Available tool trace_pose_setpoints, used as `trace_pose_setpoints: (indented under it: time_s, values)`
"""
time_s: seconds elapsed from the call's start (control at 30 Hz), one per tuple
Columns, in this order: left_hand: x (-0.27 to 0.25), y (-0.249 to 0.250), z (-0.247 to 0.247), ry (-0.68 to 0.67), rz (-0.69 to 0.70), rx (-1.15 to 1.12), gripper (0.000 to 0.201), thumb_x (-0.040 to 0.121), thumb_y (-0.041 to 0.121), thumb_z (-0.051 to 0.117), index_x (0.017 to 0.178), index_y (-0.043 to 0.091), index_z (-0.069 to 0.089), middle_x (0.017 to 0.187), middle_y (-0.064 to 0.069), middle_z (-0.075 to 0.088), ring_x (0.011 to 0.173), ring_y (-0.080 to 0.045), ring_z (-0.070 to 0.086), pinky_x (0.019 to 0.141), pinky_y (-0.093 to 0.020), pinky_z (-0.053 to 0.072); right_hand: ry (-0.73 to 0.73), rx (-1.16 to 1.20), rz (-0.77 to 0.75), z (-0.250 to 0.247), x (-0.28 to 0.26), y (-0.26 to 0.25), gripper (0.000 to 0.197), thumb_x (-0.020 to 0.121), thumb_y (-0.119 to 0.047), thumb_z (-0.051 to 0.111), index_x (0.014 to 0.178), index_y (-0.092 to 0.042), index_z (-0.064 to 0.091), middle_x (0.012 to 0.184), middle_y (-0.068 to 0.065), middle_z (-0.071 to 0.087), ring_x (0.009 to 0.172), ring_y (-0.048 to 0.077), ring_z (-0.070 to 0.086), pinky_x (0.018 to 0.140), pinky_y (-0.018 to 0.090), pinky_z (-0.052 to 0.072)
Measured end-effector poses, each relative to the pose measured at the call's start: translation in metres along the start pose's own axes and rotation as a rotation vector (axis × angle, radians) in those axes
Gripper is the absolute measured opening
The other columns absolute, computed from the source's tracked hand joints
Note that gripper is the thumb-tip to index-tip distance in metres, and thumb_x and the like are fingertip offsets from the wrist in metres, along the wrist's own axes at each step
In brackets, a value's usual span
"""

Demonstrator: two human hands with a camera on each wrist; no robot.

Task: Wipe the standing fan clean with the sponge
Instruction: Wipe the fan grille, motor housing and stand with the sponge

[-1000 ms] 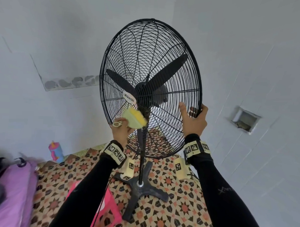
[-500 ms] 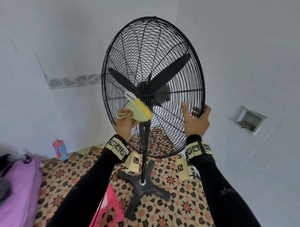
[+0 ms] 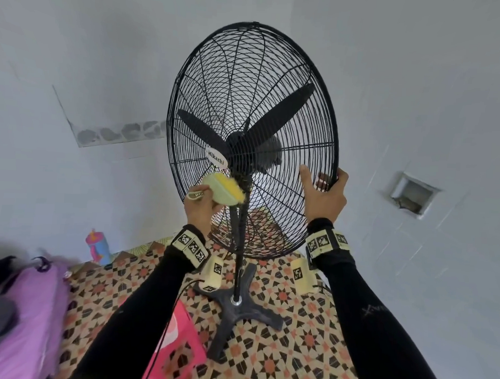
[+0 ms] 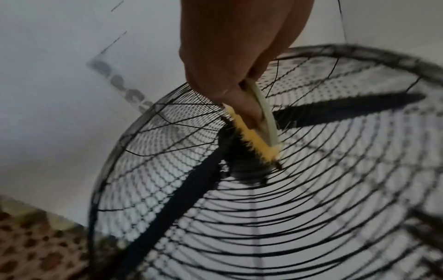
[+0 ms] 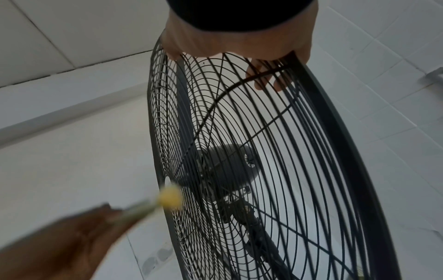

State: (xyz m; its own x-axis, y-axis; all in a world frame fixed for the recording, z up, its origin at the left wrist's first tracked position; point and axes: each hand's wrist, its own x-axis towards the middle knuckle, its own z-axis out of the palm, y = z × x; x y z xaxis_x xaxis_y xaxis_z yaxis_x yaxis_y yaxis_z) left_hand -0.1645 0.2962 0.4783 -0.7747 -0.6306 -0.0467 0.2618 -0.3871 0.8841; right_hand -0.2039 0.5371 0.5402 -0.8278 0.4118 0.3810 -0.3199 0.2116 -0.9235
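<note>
Left hand (image 3: pixel 198 206) grips sponge (image 3: pixel 223 191), now higher against fan (image 3: pixel 252 138) grille, under hub. Right hand (image 3: pixel 325 196) still clasps grille rim. Pink stool (image 3: pixel 178 348), bottle (image 3: pixel 97 245) on floor.

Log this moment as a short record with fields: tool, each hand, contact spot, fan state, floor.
tool: sponge, pale green body with a yellow bristly face
left hand: holds the sponge, yellow face against the fan grille
contact spot: just below the white brand badge, near the hub
right hand: grips the grille's rim at its lower right edge
fan state: upright on its cross base, blades sharp, apparently still
floor: patterned mat
</note>
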Motion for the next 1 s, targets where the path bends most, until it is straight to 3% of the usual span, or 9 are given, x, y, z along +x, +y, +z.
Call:
trace_pose_setpoints:
  time_s: [0.1,0.27,0.47,0.63,0.77,0.9,1.0]
  values:
    - [-0.012,0.003,0.013,-0.027,-0.024,-0.094,0.014,0.102,0.002,0.057,0.102,0.015,0.054,0.125,-0.009,0.061,0.11,-0.033,0.067,0.071,-0.033,0.065,-0.004,-0.002,-0.009,0.001,-0.005,0.002,0.08,0.071,-0.078,0.073,0.129,-0.028,0.047,0.108,-0.006,0.068,0.098,0.015,0.067,0.092,0.036,0.058]
    - [-0.016,-0.03,-0.002,0.075,-0.058,0.026,0.01,0.101,0.003,0.059,0.103,0.013,0.056,0.137,-0.018,0.058,0.122,-0.04,0.063,0.067,-0.031,0.064,-0.01,0.01,-0.006,0.0,-0.003,-0.002,0.079,0.072,-0.075,0.073,0.13,-0.028,0.047,0.11,-0.007,0.068,0.101,0.014,0.066,0.093,0.035,0.057]
    - [-0.014,-0.004,0.009,-0.078,0.021,-0.034,0.011,0.101,0.004,0.059,0.106,0.012,0.054,0.13,-0.009,0.06,0.111,-0.033,0.068,0.071,-0.035,0.065,-0.015,0.01,-0.018,0.001,-0.008,0.0,0.077,0.074,-0.072,0.075,0.13,-0.026,0.048,0.11,-0.005,0.068,0.101,0.014,0.065,0.091,0.029,0.055]
    - [-0.015,-0.021,0.004,-0.011,-0.002,0.067,0.011,0.1,0.007,0.062,0.106,0.015,0.056,0.141,-0.019,0.056,0.124,-0.041,0.061,0.073,-0.04,0.065,-0.012,0.016,-0.009,-0.001,-0.002,0.001,0.08,0.073,-0.073,0.074,0.133,-0.026,0.048,0.114,-0.005,0.068,0.103,0.014,0.066,0.095,0.03,0.055]
    - [-0.018,-0.009,0.011,-0.07,0.027,-0.04,0.013,0.101,0.003,0.058,0.1,0.015,0.054,0.131,-0.011,0.059,0.113,-0.034,0.067,0.07,-0.033,0.064,-0.012,0.006,-0.02,0.002,-0.007,0.003,0.079,0.074,-0.073,0.074,0.132,-0.026,0.047,0.113,-0.005,0.068,0.102,0.015,0.066,0.093,0.029,0.055]
    - [-0.021,-0.014,0.01,0.01,0.024,0.088,0.015,0.1,0.001,0.06,0.099,0.015,0.054,0.131,-0.013,0.058,0.124,-0.038,0.061,0.068,-0.035,0.065,-0.012,0.014,-0.02,0.002,-0.001,0.002,0.079,0.074,-0.074,0.074,0.131,-0.027,0.047,0.112,-0.005,0.068,0.101,0.014,0.066,0.093,0.029,0.055]
    - [-0.025,-0.004,0.006,-0.034,0.009,0.022,0.013,0.101,0.0,0.059,0.103,0.012,0.053,0.125,-0.008,0.061,0.117,-0.036,0.065,0.069,-0.036,0.065,-0.006,-0.004,-0.031,0.0,0.0,0.004,0.079,0.074,-0.075,0.072,0.131,-0.026,0.048,0.11,-0.006,0.068,0.098,0.014,0.066,0.091,0.031,0.056]
